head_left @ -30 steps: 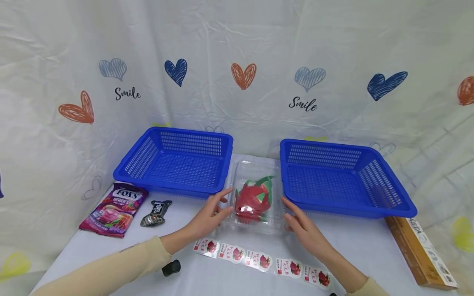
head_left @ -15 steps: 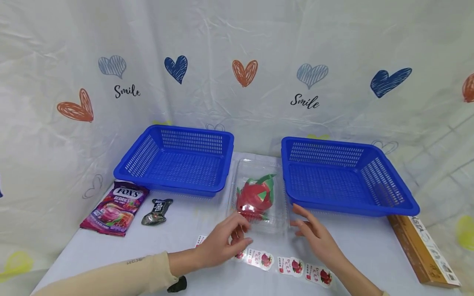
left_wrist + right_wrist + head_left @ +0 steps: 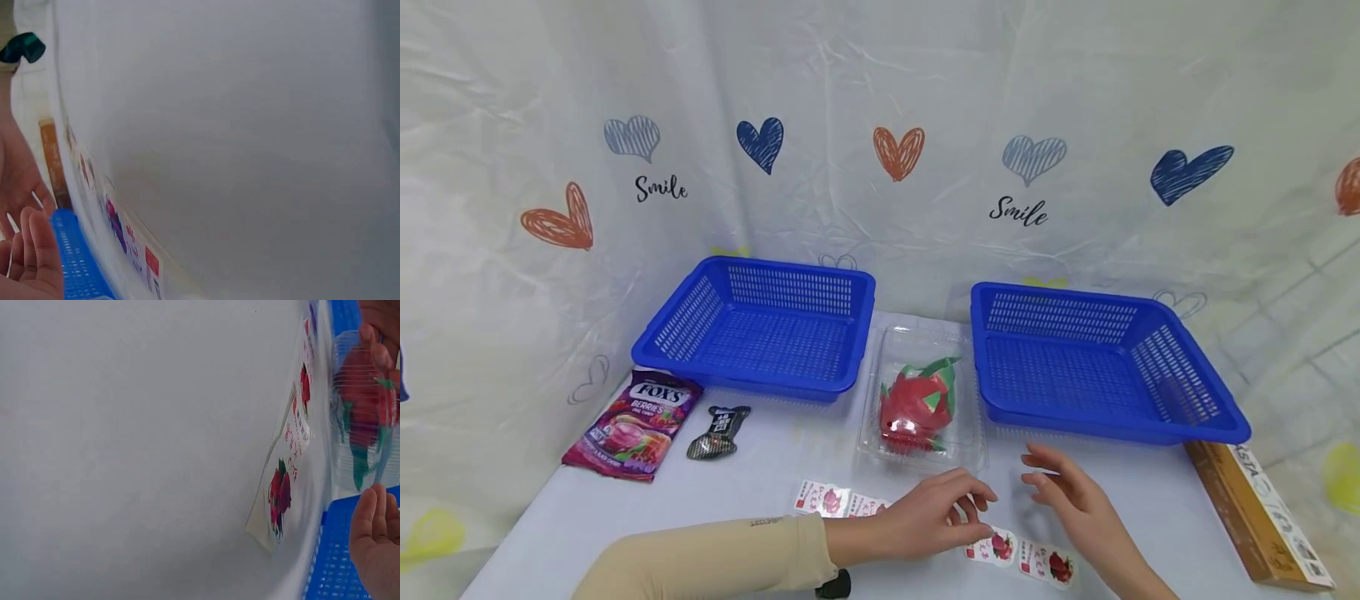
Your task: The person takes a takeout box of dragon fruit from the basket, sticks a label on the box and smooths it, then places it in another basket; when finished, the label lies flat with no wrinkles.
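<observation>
Sticker strip (image 3: 992, 547) flat on the white tablecloth (image 3: 1168, 496), nearest the person.
Left hand (image 3: 934, 515) across its middle in the head view, fingers loosely bent, empty; contact unclear. Right hand (image 3: 1069, 492) just beside, also empty, thumb and fingers slightly apart. Beyond: clear container (image 3: 966, 417), dragon fruit (image 3: 914, 408) inside, between left blue basket (image 3: 775, 337) and right blue basket (image 3: 1060, 375).

Past the left hand (image 3: 936, 512) I see a red-and-green dragon fruit (image 3: 910, 408), 2 blue baskets (image 3: 737, 380); closer in, white stickers (image 3: 823, 498) printed red.
</observation>
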The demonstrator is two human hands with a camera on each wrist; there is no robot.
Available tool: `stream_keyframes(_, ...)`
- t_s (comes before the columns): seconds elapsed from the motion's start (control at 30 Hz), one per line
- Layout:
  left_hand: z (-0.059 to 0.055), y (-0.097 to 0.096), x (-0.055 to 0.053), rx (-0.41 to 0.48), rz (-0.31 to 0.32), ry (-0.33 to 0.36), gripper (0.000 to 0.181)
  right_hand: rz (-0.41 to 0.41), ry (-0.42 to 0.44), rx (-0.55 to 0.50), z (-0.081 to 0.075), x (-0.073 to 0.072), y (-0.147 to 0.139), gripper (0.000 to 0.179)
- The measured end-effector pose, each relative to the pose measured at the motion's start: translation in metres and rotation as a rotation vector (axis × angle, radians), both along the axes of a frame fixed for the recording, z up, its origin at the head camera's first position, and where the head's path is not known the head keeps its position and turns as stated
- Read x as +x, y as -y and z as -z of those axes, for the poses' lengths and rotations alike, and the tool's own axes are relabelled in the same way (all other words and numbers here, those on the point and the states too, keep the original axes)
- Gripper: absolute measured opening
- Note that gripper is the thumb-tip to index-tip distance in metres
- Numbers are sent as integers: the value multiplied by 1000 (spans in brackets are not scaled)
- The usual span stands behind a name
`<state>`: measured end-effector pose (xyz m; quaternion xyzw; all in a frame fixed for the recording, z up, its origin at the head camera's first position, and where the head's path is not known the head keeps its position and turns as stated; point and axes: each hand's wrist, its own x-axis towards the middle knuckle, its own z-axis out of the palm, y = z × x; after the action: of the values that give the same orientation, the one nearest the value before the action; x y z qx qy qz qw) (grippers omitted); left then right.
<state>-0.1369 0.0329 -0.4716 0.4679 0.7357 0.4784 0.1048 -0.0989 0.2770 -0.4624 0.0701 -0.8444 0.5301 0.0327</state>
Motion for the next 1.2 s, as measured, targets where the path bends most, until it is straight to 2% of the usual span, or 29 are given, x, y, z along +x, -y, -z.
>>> stream_keyframes(0.17,4,-20,-4,-3,-23,96,28,84,114,59,-2,12,-10,39)
stream_keyframes(0.4,6,-36,4,-69,27,46,27,171,278,144,-8,21,-25,48)
stream_keyframes(0.57,15,-49,0,-129,21,83,28,218,402,216,-7,25,-35,59)
stream_keyframes(0.63,15,-53,-2,-176,21,67,28,222,439,259,-5,27,-38,62)
stream_keyframes(0.83,20,-62,-7,-318,5,-71,30,220,490,326,8,30,-42,63)
stream_keyframes(1.03,21,-65,-11,-380,18,-72,27,221,529,360,20,33,-44,70)
stream_keyframes(1.2,22,-66,-12,-422,31,-107,26,223,505,389,26,35,-45,64)
